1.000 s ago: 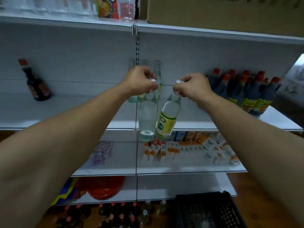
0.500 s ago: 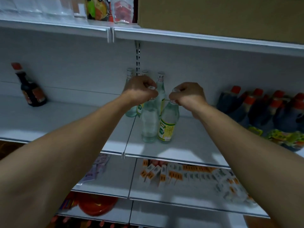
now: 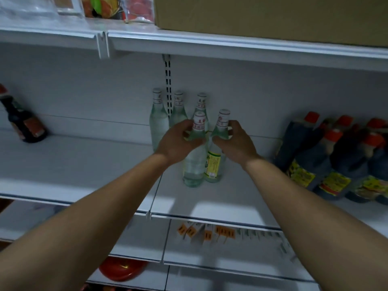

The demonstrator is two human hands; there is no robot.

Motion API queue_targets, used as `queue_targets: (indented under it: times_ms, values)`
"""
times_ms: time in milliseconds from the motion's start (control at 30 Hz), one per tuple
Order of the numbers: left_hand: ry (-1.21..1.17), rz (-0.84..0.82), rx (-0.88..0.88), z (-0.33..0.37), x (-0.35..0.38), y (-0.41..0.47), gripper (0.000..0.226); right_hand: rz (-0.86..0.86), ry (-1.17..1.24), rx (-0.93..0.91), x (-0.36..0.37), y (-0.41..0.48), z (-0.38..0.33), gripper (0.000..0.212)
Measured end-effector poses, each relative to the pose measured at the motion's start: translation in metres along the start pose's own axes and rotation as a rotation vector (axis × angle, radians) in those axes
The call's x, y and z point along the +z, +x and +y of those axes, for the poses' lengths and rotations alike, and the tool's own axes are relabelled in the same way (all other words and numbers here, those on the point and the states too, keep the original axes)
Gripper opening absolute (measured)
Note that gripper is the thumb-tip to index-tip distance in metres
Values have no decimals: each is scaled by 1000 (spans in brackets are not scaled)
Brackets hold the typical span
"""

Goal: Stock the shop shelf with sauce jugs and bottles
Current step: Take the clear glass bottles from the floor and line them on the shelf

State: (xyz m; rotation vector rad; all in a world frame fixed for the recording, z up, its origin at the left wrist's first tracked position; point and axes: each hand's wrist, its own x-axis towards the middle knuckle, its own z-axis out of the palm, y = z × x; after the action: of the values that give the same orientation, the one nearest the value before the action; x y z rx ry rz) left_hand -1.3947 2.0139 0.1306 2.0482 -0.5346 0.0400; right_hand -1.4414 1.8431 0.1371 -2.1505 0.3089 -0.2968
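Five clear glass bottles [image 3: 194, 162] stand on the middle shelf [image 3: 84, 164], near its centre upright: three at the back, two in front (each front one with a hand at its neck). Left of them stands one dark sauce bottle [image 3: 23, 122]. Right of them, at least six dark jugs [image 3: 327, 156] with orange-red caps crowd together.

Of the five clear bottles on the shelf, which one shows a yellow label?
The front right bottle, the one in the right hand. Its yellow label faces out; the other four show only clear glass.
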Motion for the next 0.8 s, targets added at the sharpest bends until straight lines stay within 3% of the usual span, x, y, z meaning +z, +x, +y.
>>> queue_targets:
  times_ms: [233, 500, 667, 800]
  values:
    - [-32, -103, -45, -14, 9, 5, 50, 16, -63, 13, -3, 6, 11, 46]
    - [-107, -35, -60, 0, 43, 23, 36, 65, -75, 65, -31, 18, 38, 52]
    - [113, -10, -13, -10, 69, 58, 77, 108, -67, 73, -41, 30, 54, 51]
    - [238, -17, -12, 12, 67, 61, 65, 112, -54, 60, -43, 39, 61, 50]
